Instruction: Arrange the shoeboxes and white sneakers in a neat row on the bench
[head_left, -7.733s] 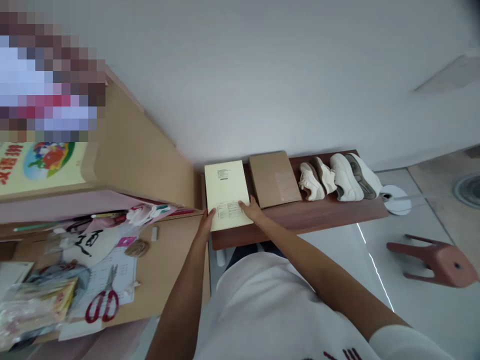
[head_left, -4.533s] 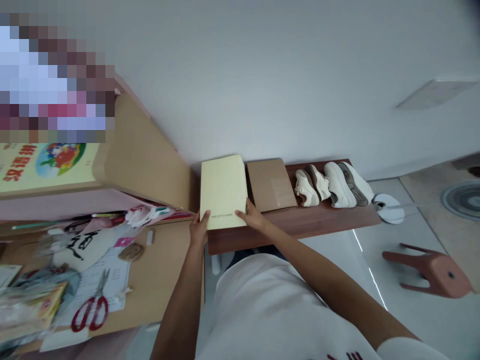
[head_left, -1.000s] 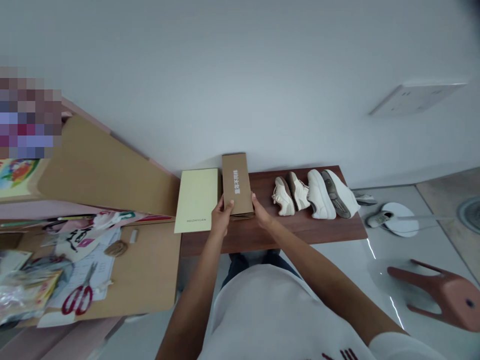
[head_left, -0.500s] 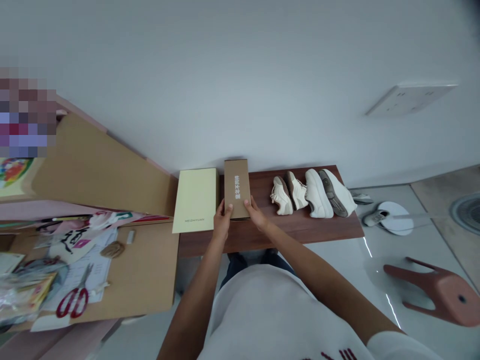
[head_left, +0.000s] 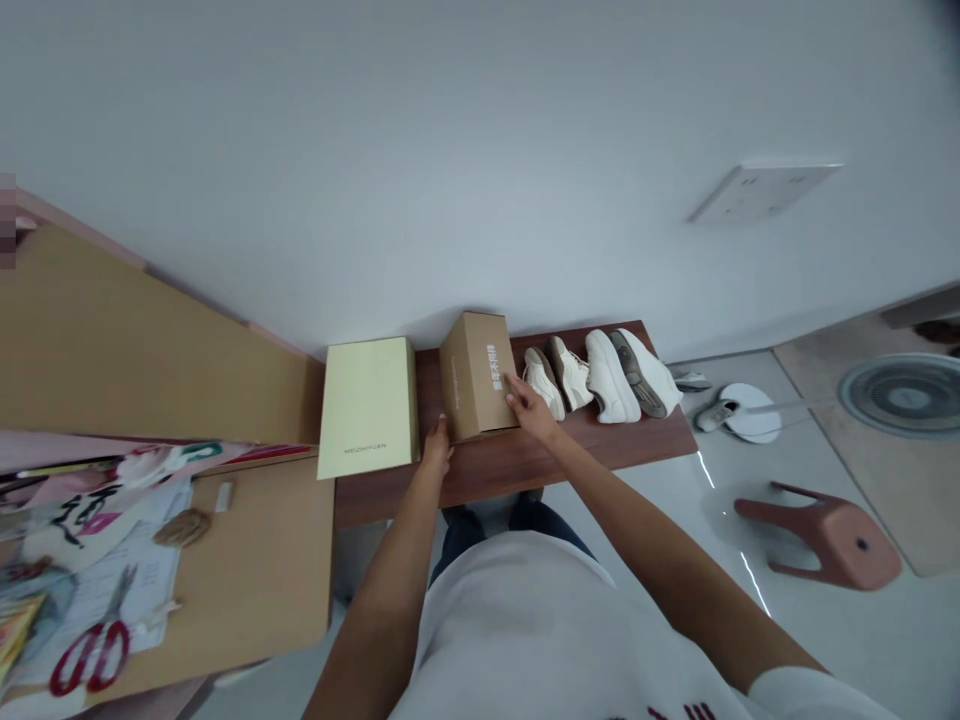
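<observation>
A brown cardboard shoebox [head_left: 493, 385] with white lettering sits on the dark wooden bench [head_left: 480, 475], its left side showing. My left hand [head_left: 437, 446] is at its lower front left corner, fingers along the side and partly hidden. On the lid's right edge, my right hand [head_left: 531, 408] grips with thumb and fingers. A pale yellow box [head_left: 366, 405] marked MEIZHIYUAN lies to the left, with a strip of bench between the boxes. Close to the right of the brown box stand small cream shoes [head_left: 570, 373] and larger white shoes [head_left: 613, 376].
At the left, a cardboard-covered table [head_left: 262, 560] carries red-handled scissors [head_left: 91, 655], papers and bags. A pink stool [head_left: 840, 540] is on the floor at right, near a round fan [head_left: 907, 395]. The wall with a socket plate [head_left: 765, 190] rises behind the bench.
The brown shoebox has shifted right toward the cream shoes and turned, so its left side now shows. My left hand has slid down to its lower corner. The view has swung right.
</observation>
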